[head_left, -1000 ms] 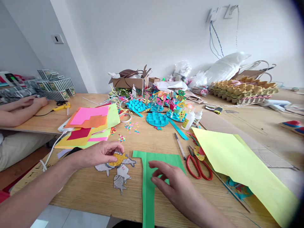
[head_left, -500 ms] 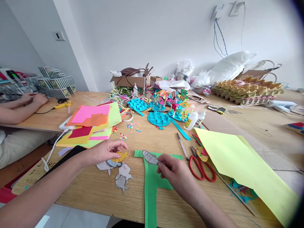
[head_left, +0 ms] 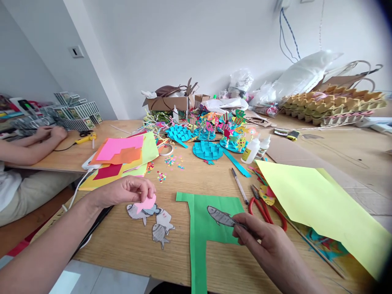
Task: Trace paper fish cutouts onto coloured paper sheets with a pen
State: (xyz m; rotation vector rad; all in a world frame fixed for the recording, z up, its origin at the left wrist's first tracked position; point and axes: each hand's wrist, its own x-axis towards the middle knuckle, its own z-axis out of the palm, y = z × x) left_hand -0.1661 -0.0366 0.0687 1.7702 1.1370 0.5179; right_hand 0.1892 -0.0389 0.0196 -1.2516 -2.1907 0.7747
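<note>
My right hand (head_left: pixel 263 234) pinches a grey paper fish (head_left: pixel 221 216) by its tail end. It is above a green paper sheet (head_left: pixel 198 245) with a long strip reaching to the table edge. In the fingertips of my left hand (head_left: pixel 125 191) is a pink paper fish cutout (head_left: pixel 147 203). Below it lie several pencil-drawn paper fish, among them a whitish one (head_left: pixel 164 220) and a grey round one (head_left: pixel 159 233). Red-handled scissors (head_left: pixel 280 218) lie beyond my right hand, which partly covers them.
Coloured paper (head_left: pixel 119 149) is stacked at left, near a co-worker's hands (head_left: pixel 52 132). Glue bottles (head_left: pixel 251 150), blue woven discs (head_left: pixel 207 150) and a pen (head_left: pixel 239 185) lie ahead. At right are a yellow sheet (head_left: pixel 315 204), a stick (head_left: pixel 309 243) and egg trays (head_left: pixel 330 106).
My right hand has moved right and nearer with the grey fish. My left hand has shifted slightly left; a pink fish surface shows in it where a yellow fish showed before.
</note>
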